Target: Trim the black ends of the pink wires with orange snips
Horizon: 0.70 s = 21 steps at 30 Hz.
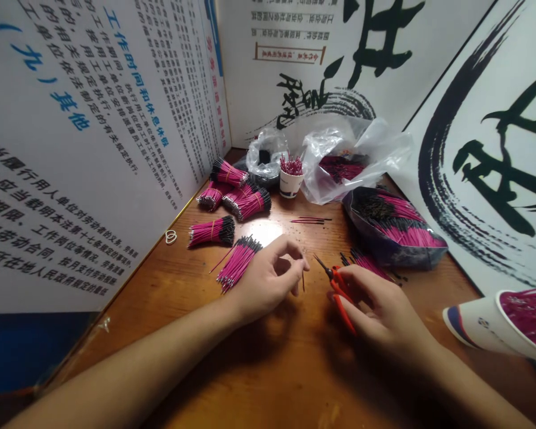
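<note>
My left hand (272, 274) is closed in a pinch over the middle of the table. A thin dark wire (303, 281) hangs from its fingertips. In my right hand (386, 310) is a pair of snips with red handles (343, 307), their narrow blades pointing toward the wire but apart from it. Beside my left wrist lies a loose pile of pink wires (239, 262) with black ends. Another small heap of pink and black wires (368, 263) is partly hidden behind my right hand.
Rubber-banded wire bundles (212, 232) lie at the left. A paper cup of wires (290, 185) stands at the back, near clear plastic bags (330, 143). An open bag of wires (395, 223) sits right; a tilted paper cup (477, 325) is nearer. Printed panels (93, 149) enclose the table.
</note>
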Motion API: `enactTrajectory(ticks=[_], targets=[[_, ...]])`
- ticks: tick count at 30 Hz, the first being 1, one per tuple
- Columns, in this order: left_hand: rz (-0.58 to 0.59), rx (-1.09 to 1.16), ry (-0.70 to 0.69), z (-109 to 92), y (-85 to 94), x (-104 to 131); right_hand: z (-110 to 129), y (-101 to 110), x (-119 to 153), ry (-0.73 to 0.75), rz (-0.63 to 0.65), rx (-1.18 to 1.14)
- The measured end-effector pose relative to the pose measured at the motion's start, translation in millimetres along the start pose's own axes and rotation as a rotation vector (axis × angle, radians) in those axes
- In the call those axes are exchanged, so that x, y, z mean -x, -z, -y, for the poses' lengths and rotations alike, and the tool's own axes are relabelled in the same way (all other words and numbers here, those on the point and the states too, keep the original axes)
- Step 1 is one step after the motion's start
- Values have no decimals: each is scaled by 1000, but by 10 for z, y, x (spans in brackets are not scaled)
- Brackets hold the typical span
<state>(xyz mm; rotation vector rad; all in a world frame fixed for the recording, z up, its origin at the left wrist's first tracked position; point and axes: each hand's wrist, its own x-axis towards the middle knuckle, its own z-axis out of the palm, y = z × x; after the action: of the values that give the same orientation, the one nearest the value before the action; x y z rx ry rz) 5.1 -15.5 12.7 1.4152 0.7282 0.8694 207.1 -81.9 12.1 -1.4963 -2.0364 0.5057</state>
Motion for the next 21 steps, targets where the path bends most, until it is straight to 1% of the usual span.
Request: enactTrajectory(ticks=[5,11,21], targets=[[-24,27,-20,35,33,-23,17,38,-13,48,-47,97],[-16,10,-51,51,32,-27,34,18,11,46,-42,93],[-23,-74,-52,8,23,-10,50,11,9,33,-21,73]])
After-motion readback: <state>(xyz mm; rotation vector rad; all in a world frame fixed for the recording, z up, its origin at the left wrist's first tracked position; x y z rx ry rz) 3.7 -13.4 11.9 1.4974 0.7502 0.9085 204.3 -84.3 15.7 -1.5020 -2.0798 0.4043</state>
